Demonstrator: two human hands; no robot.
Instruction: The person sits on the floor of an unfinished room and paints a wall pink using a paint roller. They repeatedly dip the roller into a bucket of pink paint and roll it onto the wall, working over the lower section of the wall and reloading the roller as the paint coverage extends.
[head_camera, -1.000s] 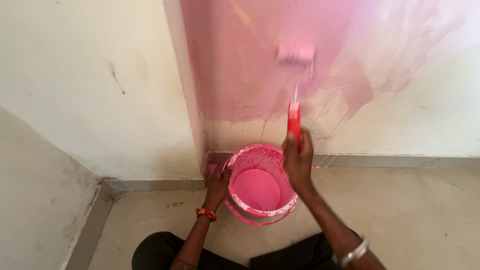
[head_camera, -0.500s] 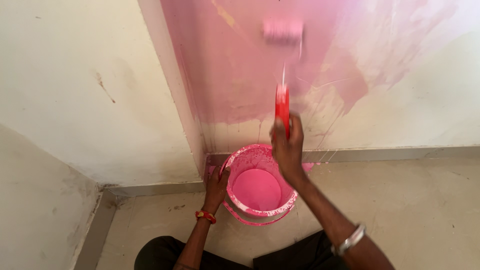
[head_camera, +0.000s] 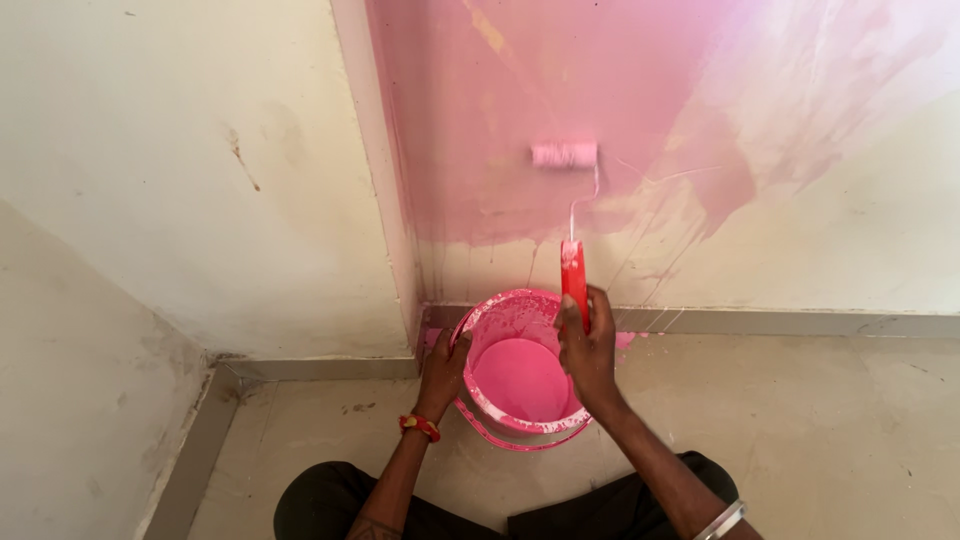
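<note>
grey skirting (head_camera: 800, 322) (along the wall) meets beige floor (head_camera: 830, 430).

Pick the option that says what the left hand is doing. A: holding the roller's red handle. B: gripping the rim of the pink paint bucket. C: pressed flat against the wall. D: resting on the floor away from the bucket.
B: the left hand grips the near-left rim of the paint bucket, while the right hand holds the roller by its red handle against the pink wall.
</note>
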